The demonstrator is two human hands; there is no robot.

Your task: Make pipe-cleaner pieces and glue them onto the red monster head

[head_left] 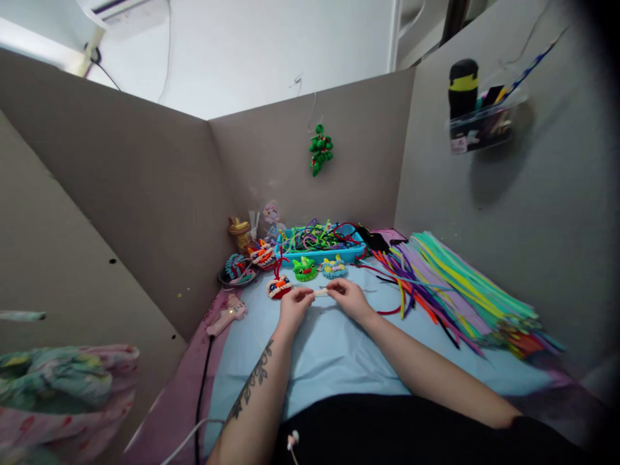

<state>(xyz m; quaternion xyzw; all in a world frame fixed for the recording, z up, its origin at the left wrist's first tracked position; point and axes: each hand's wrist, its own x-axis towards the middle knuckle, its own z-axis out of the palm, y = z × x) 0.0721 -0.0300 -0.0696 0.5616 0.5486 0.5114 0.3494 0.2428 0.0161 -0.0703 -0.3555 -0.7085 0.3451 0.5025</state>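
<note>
Over the light blue table cover, my left hand and my right hand are close together. Between their fingertips is a short cream piece of pipe cleaner; both hands pinch it, one at each end. Its exact shape is too small to make out. Just beyond the left fingers lies a red and white animal head made of pipe cleaner. A green animal head and a light blue and yellow one sit behind the hands.
A blue tray of tangled pipe cleaners stands at the back. Bundled coloured pipe cleaners spread on the right. At left are a pale glue gun with a black cord, a dark bowl and an orange head. Grey panels surround the table.
</note>
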